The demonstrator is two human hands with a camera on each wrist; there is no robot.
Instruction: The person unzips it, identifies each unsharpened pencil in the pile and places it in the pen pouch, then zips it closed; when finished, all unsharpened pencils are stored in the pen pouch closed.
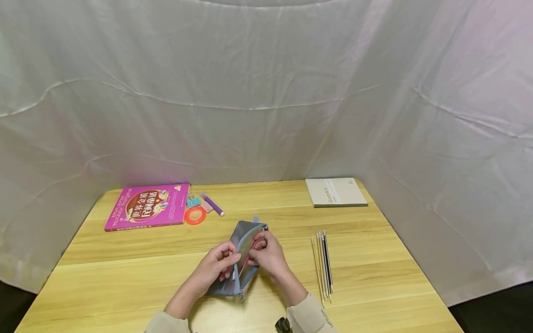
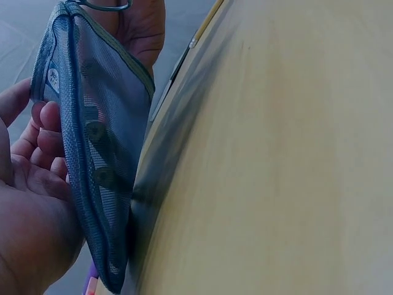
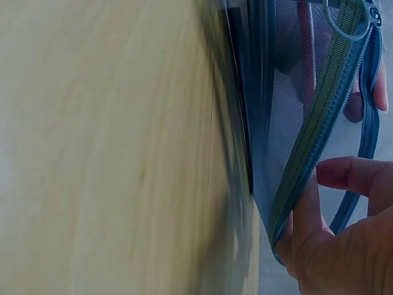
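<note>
A blue-grey mesh zip pouch [image 1: 225, 289] stands with its mouth unzipped in front of me at the table's near edge. My left hand [image 1: 214, 266] grips one side of the mouth, thumb over the zip edge. My right hand [image 1: 268, 254] is at the opposite side, fingertips inside the mouth at the upper end of a thin red pencil [image 1: 246, 261]. The pencil slants down inside and shows through the mesh in the right wrist view. Its lower end is hard to see. In the left wrist view, the left fingers [image 2: 50, 132] curl against the pouch's outside.
Several slim pencils [image 1: 320, 263] lie together on the right. A pink book [image 1: 150, 206] is at the back left, beside orange tape [image 1: 195, 215], a teal binder clip [image 1: 193, 202], a small pink piece [image 1: 206, 206] and a purple marker [image 1: 211, 204]. A pale notebook [image 1: 336, 192] lies back right.
</note>
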